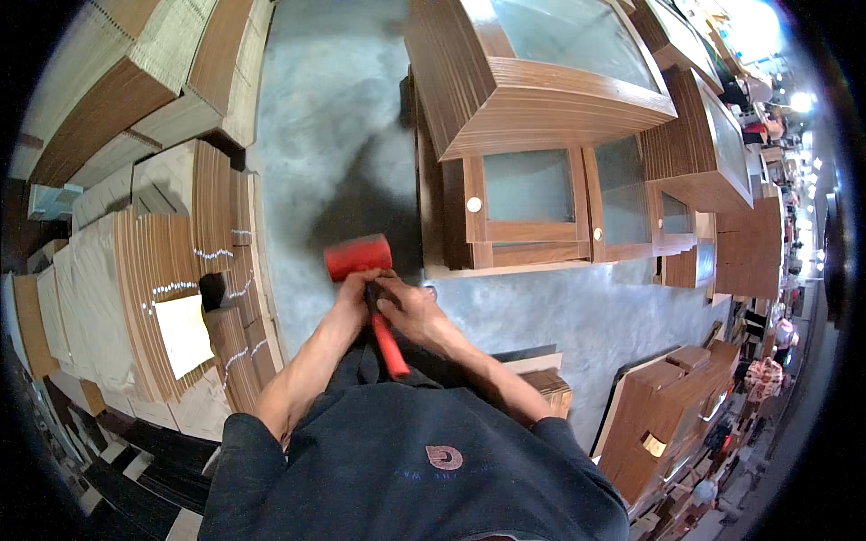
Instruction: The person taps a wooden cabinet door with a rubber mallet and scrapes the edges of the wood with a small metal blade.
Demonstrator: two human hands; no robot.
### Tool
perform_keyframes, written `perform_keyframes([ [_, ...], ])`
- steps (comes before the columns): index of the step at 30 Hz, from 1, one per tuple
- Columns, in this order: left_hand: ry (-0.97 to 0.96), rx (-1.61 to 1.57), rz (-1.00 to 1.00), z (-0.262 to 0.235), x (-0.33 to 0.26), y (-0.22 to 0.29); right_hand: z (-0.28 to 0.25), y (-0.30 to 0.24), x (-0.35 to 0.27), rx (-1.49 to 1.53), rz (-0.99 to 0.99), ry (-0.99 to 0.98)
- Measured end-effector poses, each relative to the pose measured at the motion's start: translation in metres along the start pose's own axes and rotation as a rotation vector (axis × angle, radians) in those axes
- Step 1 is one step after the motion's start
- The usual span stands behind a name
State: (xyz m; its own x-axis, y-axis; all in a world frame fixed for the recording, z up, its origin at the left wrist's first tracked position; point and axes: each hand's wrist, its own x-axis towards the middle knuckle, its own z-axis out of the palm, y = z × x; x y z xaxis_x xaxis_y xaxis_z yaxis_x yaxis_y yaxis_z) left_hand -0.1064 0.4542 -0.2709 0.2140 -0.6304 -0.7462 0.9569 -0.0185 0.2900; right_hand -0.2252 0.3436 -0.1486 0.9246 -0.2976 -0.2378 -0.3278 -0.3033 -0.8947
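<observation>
Grey concrete floor (pixel 334 135), stacked wooden cabinets (pixel 541 99)

mallet (pixel 359 257) handle middle hidden under both hands; far right background workers too small to tell.

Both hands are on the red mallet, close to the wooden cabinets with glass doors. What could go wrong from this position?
1. The left hand sits right under the head of the red mallet, so fingers might get pinched on a strike.
2. The cabinets have glass panes close ahead; a stray swing could possibly crack one.
3. The right hand holds mid-handle, which may weaken control.
</observation>
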Motion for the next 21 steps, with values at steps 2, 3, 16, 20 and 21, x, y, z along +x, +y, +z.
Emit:
perform_keyframes([
  [2,0.084,-0.015,-0.044,-0.011,-0.005,0.010,-0.020,-0.013,-0.007,0.024,-0.030,-0.009],
  [3,0.131,-0.041,-0.064,-0.020,-0.005,0.012,-0.031,-0.006,-0.011,-0.079,-0.115,0.092],
  [16,0.406,-0.312,0.276,-0.125,-0.014,-0.019,-0.242,-0.051,0.011,-0.244,-0.273,0.687],
  [20,0.551,-0.376,0.401,-0.206,-0.012,-0.082,-0.283,-0.066,0.033,-0.317,-0.441,0.628],
  [21,0.520,-0.305,0.460,-0.182,-0.021,-0.102,-0.301,-0.057,0.031,-0.372,-0.472,0.618],
])
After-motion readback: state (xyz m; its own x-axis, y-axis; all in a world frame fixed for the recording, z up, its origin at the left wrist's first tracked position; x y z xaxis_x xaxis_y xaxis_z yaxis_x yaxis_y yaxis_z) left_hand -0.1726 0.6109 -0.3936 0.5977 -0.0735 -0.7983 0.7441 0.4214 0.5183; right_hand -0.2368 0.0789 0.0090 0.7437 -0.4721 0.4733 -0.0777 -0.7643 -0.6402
